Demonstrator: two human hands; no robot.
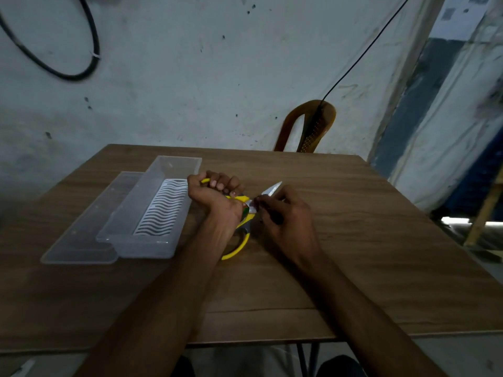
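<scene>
A pair of scissors point(243, 235) with yellow handles lies over the middle of the wooden table point(353, 240). My left hand point(217, 197) grips the upper yellow handle, its fingers curled round it. The lower handle loop shows below my left wrist. My right hand point(283, 213) pinches the metal blade near the pivot, and the shiny blade tip point(273, 188) sticks out beyond its fingers, pointing up and right. Much of the scissors' middle is hidden by both hands.
A clear plastic box point(130, 219) with a white wavy-slotted insert point(163, 208) stands left of my hands, and its flat clear lid point(81, 229) lies beside it further left. A brown plastic chair point(307, 126) stands behind the table against the wall.
</scene>
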